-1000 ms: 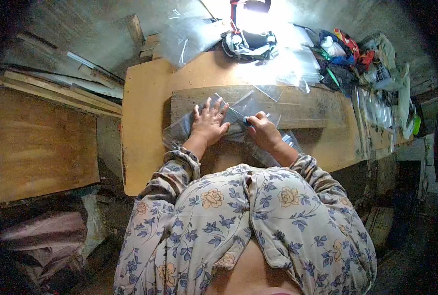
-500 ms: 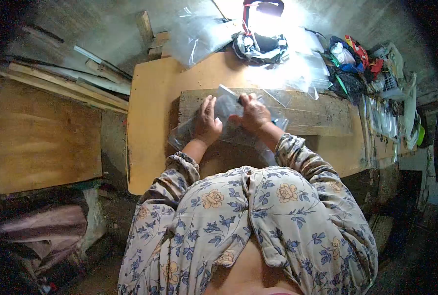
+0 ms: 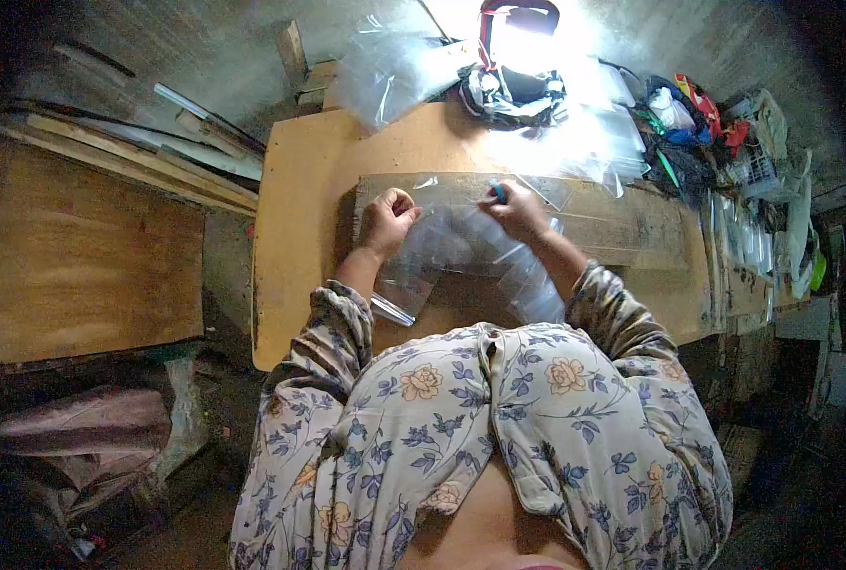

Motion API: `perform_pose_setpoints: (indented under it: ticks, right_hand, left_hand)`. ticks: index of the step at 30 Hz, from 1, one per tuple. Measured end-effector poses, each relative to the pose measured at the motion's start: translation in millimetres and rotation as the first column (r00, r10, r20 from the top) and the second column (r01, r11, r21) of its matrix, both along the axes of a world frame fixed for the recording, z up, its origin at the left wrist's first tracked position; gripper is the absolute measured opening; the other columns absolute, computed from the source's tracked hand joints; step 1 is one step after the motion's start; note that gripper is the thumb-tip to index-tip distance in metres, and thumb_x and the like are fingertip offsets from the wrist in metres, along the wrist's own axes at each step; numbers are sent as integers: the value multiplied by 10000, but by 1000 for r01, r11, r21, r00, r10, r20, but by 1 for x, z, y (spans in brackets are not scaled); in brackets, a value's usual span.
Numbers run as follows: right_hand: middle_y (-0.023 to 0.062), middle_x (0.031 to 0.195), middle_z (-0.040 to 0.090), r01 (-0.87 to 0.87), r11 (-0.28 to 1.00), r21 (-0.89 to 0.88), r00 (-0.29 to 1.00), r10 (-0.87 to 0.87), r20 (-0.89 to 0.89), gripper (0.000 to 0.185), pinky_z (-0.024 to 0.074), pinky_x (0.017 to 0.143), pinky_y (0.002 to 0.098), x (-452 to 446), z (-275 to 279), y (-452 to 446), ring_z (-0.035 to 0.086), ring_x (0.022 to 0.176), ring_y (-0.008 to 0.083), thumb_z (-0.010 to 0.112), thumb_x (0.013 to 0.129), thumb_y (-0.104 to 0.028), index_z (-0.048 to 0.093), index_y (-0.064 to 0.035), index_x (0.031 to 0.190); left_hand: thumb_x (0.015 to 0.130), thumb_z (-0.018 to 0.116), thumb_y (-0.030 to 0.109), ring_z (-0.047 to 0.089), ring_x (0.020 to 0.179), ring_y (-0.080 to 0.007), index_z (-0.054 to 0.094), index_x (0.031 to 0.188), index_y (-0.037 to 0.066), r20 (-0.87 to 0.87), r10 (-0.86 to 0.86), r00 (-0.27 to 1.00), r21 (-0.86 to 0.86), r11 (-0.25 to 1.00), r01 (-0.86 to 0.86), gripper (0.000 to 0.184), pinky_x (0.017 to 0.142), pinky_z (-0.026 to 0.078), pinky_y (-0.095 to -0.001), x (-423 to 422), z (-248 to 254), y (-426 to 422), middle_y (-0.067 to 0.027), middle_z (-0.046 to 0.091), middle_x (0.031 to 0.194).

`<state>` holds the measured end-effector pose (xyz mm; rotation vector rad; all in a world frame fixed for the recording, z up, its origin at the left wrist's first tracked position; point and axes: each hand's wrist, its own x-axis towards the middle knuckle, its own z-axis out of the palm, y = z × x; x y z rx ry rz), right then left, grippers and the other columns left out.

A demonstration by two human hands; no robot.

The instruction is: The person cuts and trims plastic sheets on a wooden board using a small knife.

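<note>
A clear plastic sheet (image 3: 446, 242) lies across the dark wooden board (image 3: 622, 228) and hangs over its near edge. At the sheet's upper left, my left hand (image 3: 389, 225) is closed, thumb against fingers, pinching the plastic. To the right, my right hand (image 3: 520, 213) is closed around a small blue-green object (image 3: 498, 194), slightly smeared by motion; its kind is too small to make out. More of the plastic passes beneath my right wrist, creased and shiny. A rolled or folded plastic edge (image 3: 393, 309) shows below my left wrist.
A bright lamp (image 3: 520, 43) stands behind a black-and-white plastic bag (image 3: 513, 98) at the table's back. Clear plastic (image 3: 385, 85) lies at back left, stacked sheets (image 3: 622, 142) at back right. A white basket (image 3: 757, 169) and bundled bags crowd the right; planks (image 3: 138, 157) lean left.
My left hand has gone from lying flat with fingers stretched to a closed pinch. My right hand has moved slightly right, and the plastic between the hands is spread differently.
</note>
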<state>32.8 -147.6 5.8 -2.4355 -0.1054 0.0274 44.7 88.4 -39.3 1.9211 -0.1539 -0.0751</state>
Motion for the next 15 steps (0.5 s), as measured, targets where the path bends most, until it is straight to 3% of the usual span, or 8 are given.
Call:
perform_pose_setpoints:
  ticks: [1, 3, 5, 7, 9, 12, 13, 15]
  right_hand:
    - [104, 734, 591, 43, 994, 98, 984, -26, -175, 414, 432, 556, 296, -5, -12, 13, 546, 621, 159, 667, 694, -322, 546, -10, 937]
    - [176, 907, 590, 196, 938, 285, 931, -87, -355, 613, 429, 759, 323, -13, -23, 31, 570, 861, 270, 646, 638, -496, 559, 9, 974]
    - [163, 931, 591, 215, 911, 352, 914, -61, -401, 658, 417, 787, 307, -19, -17, 41, 563, 892, 250, 652, 620, -507, 540, 25, 991]
    - [162, 923, 588, 256, 885, 389, 924, -106, -368, 689, 414, 787, 304, -23, -8, 46, 561, 891, 235, 662, 607, -509, 520, 16, 1030]
    - [139, 914, 590, 268, 875, 404, 936, -138, -323, 648, 433, 733, 287, -18, -27, 42, 565, 840, 194, 686, 616, -453, 512, 8, 1036]
    - [75, 803, 580, 384, 678, 627, 839, 27, -543, 312, 431, 570, 225, -19, 15, 42, 526, 665, 103, 681, 692, -223, 519, -16, 862]
    - [75, 803, 580, 384, 677, 628, 841, 24, -540, 312, 431, 570, 225, -19, 14, 43, 526, 665, 103, 681, 692, -223, 519, -16, 862]
    - [19, 657, 578, 251, 709, 659, 937, -6, -350, 163, 287, 351, 183, -20, 8, 42, 392, 420, 42, 633, 719, -117, 518, -97, 832]
  left_hand:
    - [716, 642, 81, 518, 576, -108, 519, 787, 58, -58, -68, 996, -190, 980, 56, 144, 552, 428, -244, 1, -1, 3, -17, 552, 685]
    - [740, 622, 95, 526, 586, -104, 506, 800, 65, -90, -86, 992, -300, 952, 55, 134, 551, 427, -238, -1, 4, 4, -15, 556, 692]
    - [788, 581, 124, 541, 607, -98, 480, 827, 79, -151, -129, 980, -517, 856, 33, 117, 549, 425, -226, -1, 15, 5, -11, 565, 704]
    - [811, 553, 150, 550, 605, -104, 454, 855, 88, -139, -124, 982, -487, 873, 42, 124, 549, 428, -225, -3, 29, 0, -21, 567, 709]
    - [824, 533, 162, 560, 587, -126, 460, 817, 81, -180, -74, 981, -578, 815, -45, 109, 519, 435, -237, -9, 46, -5, -57, 569, 707]
    - [837, 512, 181, 554, 568, -127, 448, 818, 85, -158, -108, 982, -518, 855, 11, 117, 496, 423, -237, -9, 48, -6, -61, 565, 680]
    - [837, 512, 181, 554, 568, -127, 448, 818, 85, -154, -111, 982, -519, 855, 15, 117, 496, 423, -237, -7, 46, -6, -61, 565, 680]
    - [840, 507, 172, 538, 541, -127, 452, 846, 82, -209, -171, 963, -486, 873, 50, 106, 495, 421, -241, -5, 43, -4, -73, 561, 666]
